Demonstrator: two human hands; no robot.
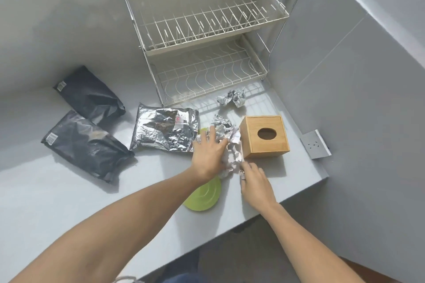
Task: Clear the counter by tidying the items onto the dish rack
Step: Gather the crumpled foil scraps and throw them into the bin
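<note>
A two-tier white wire dish rack (pixel 273 18) stands at the back of the grey counter, both tiers bare. A crumpled sheet of foil (pixel 226 135) lies over a green plate (pixel 203 195), beside a wooden tissue box (pixel 264 138). My left hand (pixel 208 154) lies flat on the foil with fingers spread. My right hand (pixel 255 181) pinches the foil's near edge. A silver foil pouch (pixel 164 130) lies left of the plate, and two black pouches, one at the back (pixel 89 95) and one nearer (pixel 85 145), lie further left.
A smaller foil ball (pixel 232 97) sits in front of the rack's lower tier. A wall socket (pixel 316 145) is mounted on the right wall near the counter's edge. The counter ends just right of the tissue box and in front of the plate.
</note>
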